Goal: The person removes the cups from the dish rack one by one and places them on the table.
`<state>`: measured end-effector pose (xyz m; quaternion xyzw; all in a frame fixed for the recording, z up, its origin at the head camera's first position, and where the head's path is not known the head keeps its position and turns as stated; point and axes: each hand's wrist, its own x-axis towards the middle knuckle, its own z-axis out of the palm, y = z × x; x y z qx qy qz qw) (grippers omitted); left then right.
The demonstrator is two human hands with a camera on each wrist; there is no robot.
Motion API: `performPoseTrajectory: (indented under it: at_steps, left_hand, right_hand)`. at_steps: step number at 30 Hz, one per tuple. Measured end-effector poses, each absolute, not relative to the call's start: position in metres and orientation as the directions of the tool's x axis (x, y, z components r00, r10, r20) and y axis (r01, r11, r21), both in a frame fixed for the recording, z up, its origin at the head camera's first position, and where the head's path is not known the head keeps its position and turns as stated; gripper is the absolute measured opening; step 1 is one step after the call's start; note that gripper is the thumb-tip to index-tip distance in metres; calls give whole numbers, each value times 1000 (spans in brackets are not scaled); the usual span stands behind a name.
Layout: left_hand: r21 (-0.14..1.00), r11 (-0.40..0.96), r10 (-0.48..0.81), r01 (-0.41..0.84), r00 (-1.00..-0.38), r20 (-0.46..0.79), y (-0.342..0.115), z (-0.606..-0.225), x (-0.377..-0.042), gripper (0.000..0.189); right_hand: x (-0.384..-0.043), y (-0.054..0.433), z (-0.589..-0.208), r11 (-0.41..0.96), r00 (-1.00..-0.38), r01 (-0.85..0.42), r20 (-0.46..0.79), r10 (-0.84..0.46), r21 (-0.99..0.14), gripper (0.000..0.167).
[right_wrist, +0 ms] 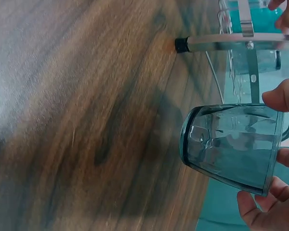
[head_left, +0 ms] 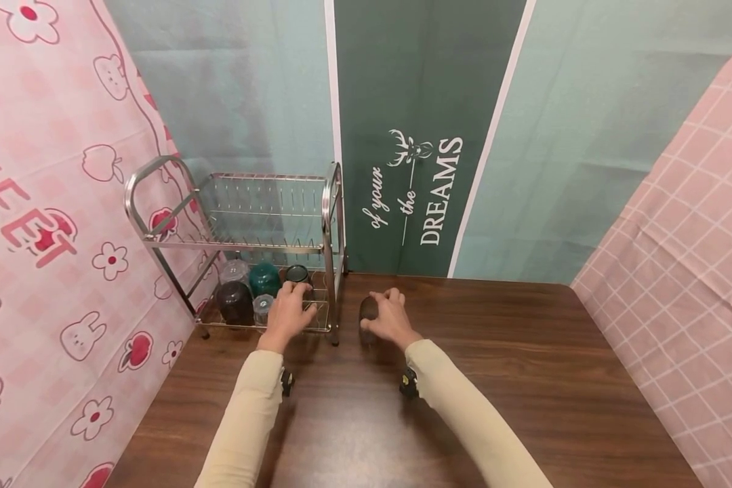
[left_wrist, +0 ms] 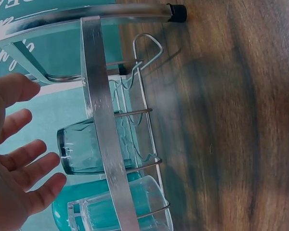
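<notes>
My right hand grips a clear grey drinking glass near its rim, thumb on one side and fingers on the other. The glass has its thick base toward the tabletop, just right of the metal rack. At the rack's lower tier, my left hand holds nothing, its fingers spread and slightly bent in the left wrist view. Behind that hand stands a dark greenish glass, partly covered by it in the head view. A teal glass and a small clear glass are to its left.
A dark glass and another clear glass occupy the lower tier's left side. The rack's upper tier has upright wire dividers. Its front leg stands between my hands on the brown wooden table. Patterned cloths hang around the table.
</notes>
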<state>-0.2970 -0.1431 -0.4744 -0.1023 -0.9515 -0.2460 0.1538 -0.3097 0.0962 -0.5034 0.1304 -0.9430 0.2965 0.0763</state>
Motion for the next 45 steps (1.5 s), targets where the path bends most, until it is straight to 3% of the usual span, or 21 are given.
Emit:
performPoseTrajectory:
  at_steps: [10, 19, 35, 45]
  left_hand:
    - [400, 879, 82, 258, -910, 406, -144, -473, -313, 36]
    - [402, 883, 77, 243, -920, 385, -145, -469, -325, 39]
    - [449, 878, 30, 163, -957, 289, -150, -474, -339, 52]
    - [413, 903, 44, 118, -982, 183, -147, -474, -349, 65]
  right_hand:
    - [-323, 100, -506, 827, -958, -284, 189, -217, -485, 68]
    - [-329, 97, -508, 855, -968, -249, 133, -211, -455, 69]
    - [-328, 85, -519, 852, -968, -252, 119, -222, -459, 65]
    - [-327, 90, -517, 846, -969, -244, 94, -227, -475, 66]
